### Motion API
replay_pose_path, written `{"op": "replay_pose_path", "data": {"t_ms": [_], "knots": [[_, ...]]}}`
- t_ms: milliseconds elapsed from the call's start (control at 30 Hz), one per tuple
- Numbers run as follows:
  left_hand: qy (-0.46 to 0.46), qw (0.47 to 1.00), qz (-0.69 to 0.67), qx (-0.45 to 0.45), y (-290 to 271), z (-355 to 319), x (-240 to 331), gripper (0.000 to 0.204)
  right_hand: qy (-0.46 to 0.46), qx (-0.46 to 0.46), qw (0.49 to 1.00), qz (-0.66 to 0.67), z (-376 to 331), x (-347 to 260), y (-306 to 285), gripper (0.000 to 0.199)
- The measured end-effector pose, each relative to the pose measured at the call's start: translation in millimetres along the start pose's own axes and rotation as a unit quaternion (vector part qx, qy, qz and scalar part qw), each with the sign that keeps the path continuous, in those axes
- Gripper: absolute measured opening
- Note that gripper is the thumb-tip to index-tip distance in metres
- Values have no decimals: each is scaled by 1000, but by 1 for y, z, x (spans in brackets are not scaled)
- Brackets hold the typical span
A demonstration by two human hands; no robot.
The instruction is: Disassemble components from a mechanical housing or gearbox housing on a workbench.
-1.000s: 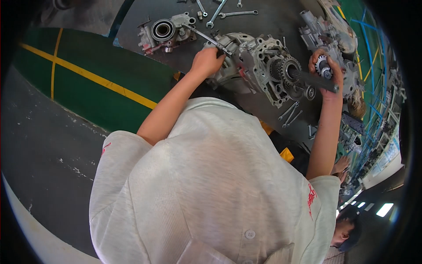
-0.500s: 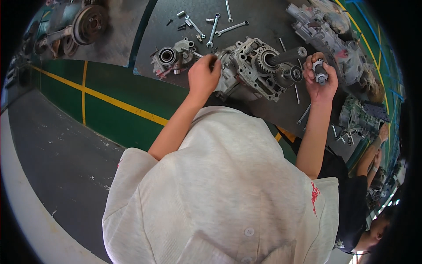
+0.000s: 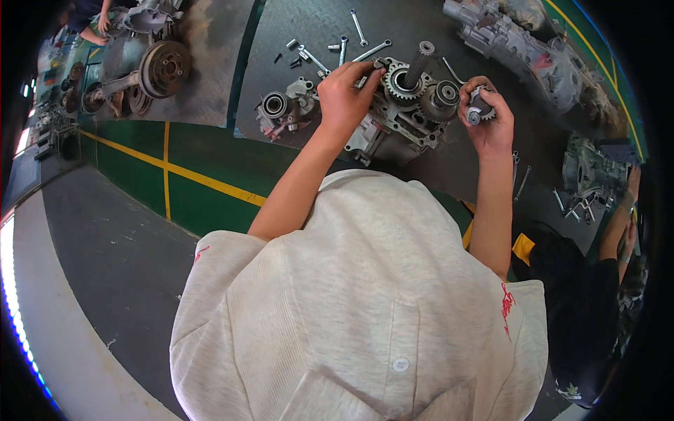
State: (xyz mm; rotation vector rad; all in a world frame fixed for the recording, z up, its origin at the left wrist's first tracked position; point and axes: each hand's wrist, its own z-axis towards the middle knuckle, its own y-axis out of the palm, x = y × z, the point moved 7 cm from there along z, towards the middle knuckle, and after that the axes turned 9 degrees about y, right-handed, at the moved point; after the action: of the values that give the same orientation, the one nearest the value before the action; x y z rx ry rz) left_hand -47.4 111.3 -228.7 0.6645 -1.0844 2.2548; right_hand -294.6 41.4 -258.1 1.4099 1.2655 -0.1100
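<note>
A grey gearbox housing (image 3: 393, 137) lies on the table before me, with a toothed gear (image 3: 405, 84) and an upright splined shaft (image 3: 420, 63) on it. A second, cylindrical gear (image 3: 444, 97) sits to the shaft's right. My left hand (image 3: 346, 98) reaches to the housing's upper left edge, thumb and forefinger closed at a small dark piece; I cannot tell whether it is loose or part of the housing. Just right of the housing, my right hand (image 3: 493, 123) grips a small gear with a short shaft (image 3: 480, 107), clear of the housing.
Left of the housing stands a smaller casting with a round bearing (image 3: 275, 105). Wrenches (image 3: 359, 28) and sockets lie behind it. A large gearbox (image 3: 519, 52) occupies the far right. Another casting (image 3: 593, 172) stands nearer, beside a co-worker's arm (image 3: 621, 210). A brake drum (image 3: 165, 69) rests on the left table.
My left hand has moved from the housing's left side to its upper edge. The right hand has brought its gear closer to the housing. The whole view has shifted.
</note>
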Motion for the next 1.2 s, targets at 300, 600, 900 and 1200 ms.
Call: {"op": "replay_pose_path", "data": {"t_ms": [300,600,900,1200], "knots": [[82,996,35,15,-2,3,8,13,-7,-13,1000,27,2,5,1,22],[-223,932,-241,-151,18,12,-43,22,-26,24,999,28,-2,10,1,22],[-239,849,-444,-155,52,13,-70,42,-77,106,989,72,-14,11,5,22],[-224,776,-550,-213,31,-6,-78,62,-144,369,917,-55,-81,27,48,21]]}}
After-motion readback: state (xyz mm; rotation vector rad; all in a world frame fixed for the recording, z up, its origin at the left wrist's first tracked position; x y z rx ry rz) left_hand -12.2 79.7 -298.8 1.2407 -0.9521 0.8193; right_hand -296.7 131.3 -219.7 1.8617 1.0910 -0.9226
